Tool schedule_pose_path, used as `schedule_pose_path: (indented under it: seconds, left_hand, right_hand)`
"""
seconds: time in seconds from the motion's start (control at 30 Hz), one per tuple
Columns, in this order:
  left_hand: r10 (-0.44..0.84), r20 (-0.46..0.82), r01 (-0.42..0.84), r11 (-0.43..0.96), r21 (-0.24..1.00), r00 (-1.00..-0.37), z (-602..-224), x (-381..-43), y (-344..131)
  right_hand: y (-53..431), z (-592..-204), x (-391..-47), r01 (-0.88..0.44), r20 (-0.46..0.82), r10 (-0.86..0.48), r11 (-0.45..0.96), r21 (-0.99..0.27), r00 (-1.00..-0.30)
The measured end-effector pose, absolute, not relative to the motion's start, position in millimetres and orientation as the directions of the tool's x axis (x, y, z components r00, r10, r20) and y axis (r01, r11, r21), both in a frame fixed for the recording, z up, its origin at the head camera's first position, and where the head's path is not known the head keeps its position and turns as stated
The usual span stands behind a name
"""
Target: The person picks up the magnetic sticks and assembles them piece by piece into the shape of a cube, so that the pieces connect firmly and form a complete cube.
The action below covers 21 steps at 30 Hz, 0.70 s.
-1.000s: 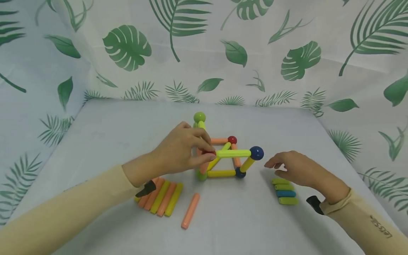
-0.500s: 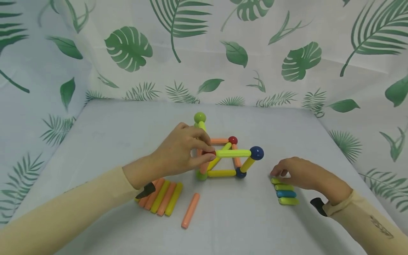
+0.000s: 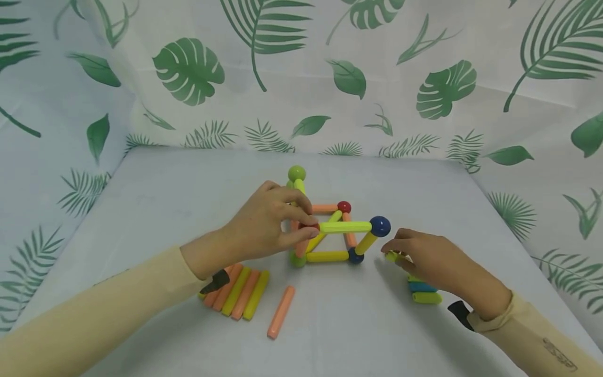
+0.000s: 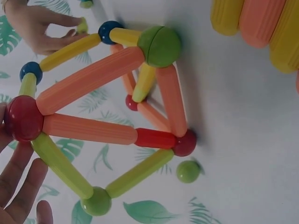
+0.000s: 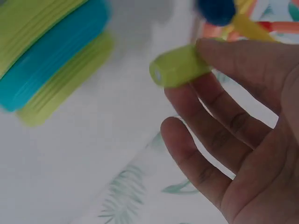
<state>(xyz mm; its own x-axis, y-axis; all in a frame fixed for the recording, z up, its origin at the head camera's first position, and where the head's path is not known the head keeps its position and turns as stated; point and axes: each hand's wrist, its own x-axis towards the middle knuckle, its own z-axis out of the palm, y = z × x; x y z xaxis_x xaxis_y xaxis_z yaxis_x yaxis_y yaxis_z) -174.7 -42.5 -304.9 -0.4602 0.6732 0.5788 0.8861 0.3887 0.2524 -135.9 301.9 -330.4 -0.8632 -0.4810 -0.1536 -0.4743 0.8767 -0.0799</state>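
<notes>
A frame of coloured rods and balls [image 3: 328, 256] stands mid-table. My left hand [image 3: 268, 222] pinches its raised red ball [image 4: 24, 118] between thumb and fingers. From that ball a light green rod [image 3: 346, 226] runs right to a dark blue ball [image 3: 380, 226], and in the left wrist view two orange rods [image 4: 91, 128] and another green rod also meet it. Just right of the frame, my right hand [image 3: 431, 259] pinches a short green rod [image 5: 180, 66] between thumb and fingertips, lifted off the table and apart from the frame.
Near my right wrist lie short green and blue rods [image 3: 426, 297]. Orange and yellow rods [image 3: 242, 293] form a row at the left, with one loose orange rod [image 3: 281, 312] beside them. A loose green ball [image 4: 188, 171] sits by the frame's base.
My right hand reached down to the row of short rods, took a green one, and moved left with it towards the frame. The left hand has held still on the red ball.
</notes>
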Motion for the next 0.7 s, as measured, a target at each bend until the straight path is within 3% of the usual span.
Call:
schedule_pose_path:
  seconds: [0.2, 0.37, 0.53, 0.7]
  left_hand:
    - [0.67, 0.582, 0.884, 0.402, 0.237, -0.461, -305.0, -174.4, -44.2]
    - [0.67, 0.587, 0.887, 0.405, 0.224, -0.454, -304.4, -174.1, -45.9]
    - [0.669, 0.592, 0.888, 0.401, 0.223, -0.45, -304.9, -174.9, -45.6]
    - [0.673, 0.591, 0.892, 0.393, 0.223, -0.445, -303.7, -175.5, -44.0]
  right_hand:
    - [264.3, -319.3, -115.2, -0.51, -0.154, -0.54, 0.837, -0.197, -0.827]
    - [233.5, -328.0, -106.7, -0.62, 0.025, -0.635, 0.745, -0.247, -0.772]
    - [209.6, -345.1, -114.0, -0.703, 0.283, -0.651, 0.694, -0.153, -0.704]
    - [193.6, -351.9, -124.5, -0.685, 0.38, -0.622, 0.727, -0.042, -0.684]
